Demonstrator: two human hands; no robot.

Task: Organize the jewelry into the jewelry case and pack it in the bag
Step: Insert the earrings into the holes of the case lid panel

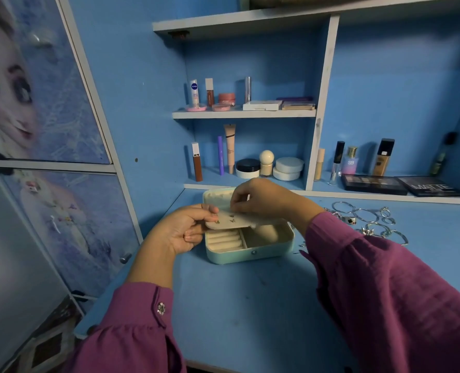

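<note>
Mid earring-loading here: left hand (181, 230) pinching the cream earring panel (230, 220) by its 9 o'clock end, long axis running 9 to 3, over the open jewelry case (250, 254). Right hand (261, 197) pinched at the panel's 12 o'clock edge, nearer the studs. Ring rolls visible inside. Bracelets (366, 219) waiting at 3 o'clock.

Blue shelved desk (250, 305); printed cabinet doors (48, 103)

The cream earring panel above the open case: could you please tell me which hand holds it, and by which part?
The left hand pinches the earring panel by its left end. The right hand has its fingertips at the panel's far edge; what its grip holds cannot be told.
</note>
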